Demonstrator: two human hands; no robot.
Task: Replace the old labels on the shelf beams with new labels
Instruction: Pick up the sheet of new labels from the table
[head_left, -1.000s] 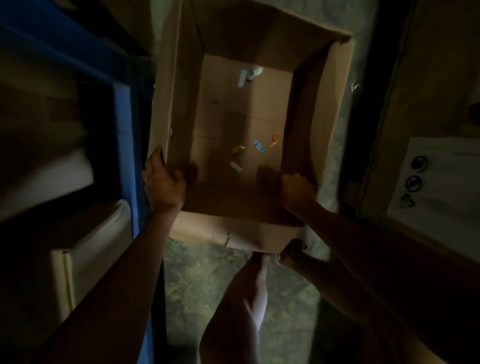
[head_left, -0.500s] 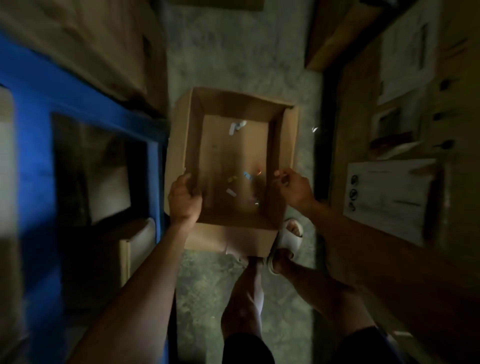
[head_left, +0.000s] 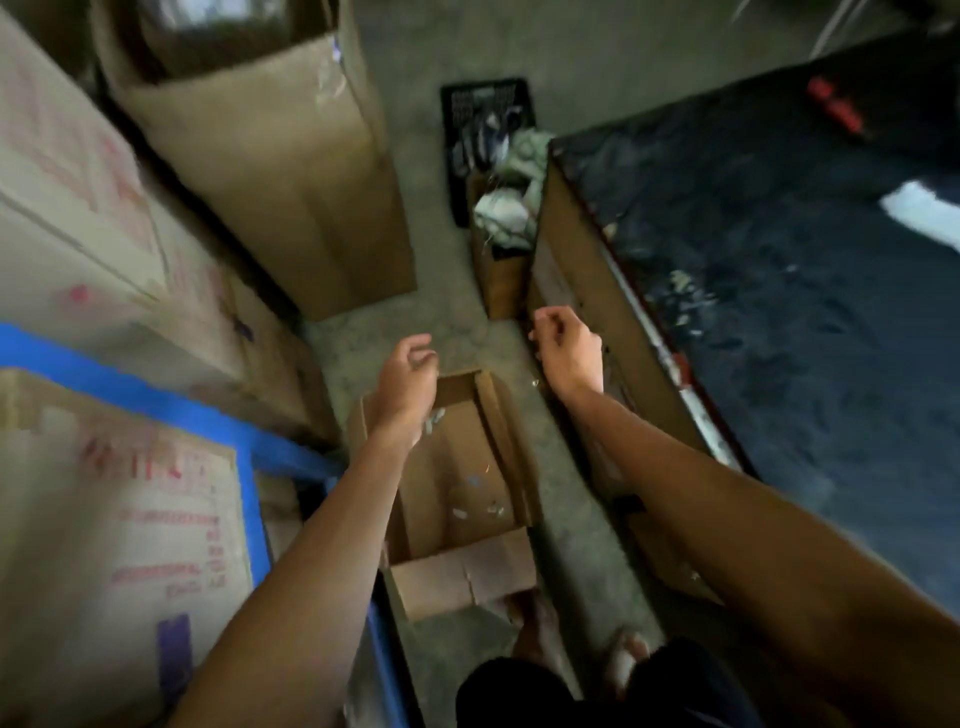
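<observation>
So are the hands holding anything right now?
Nothing. Left hand and right hand are both empty, raised above the box on the floor.

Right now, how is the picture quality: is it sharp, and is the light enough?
Head view: dim, uneven light; motion blur smears the printed cartons at left and the dark surface at right; wide-angle bending at the edges; the open box and left hand are only fairly clear.

An open box (head_left: 457, 467) sits on the floor (head_left: 363, 343) with label scraps (head_left: 480, 506) inside. A shelf beam (head_left: 156, 400) with cartons (head_left: 119, 519) lies left, a table (head_left: 779, 234) right. Behind stands a tall carton (head_left: 291, 171). Both hands (head_left: 408, 382) (head_left: 569, 345) hover above the box's far end.
</observation>
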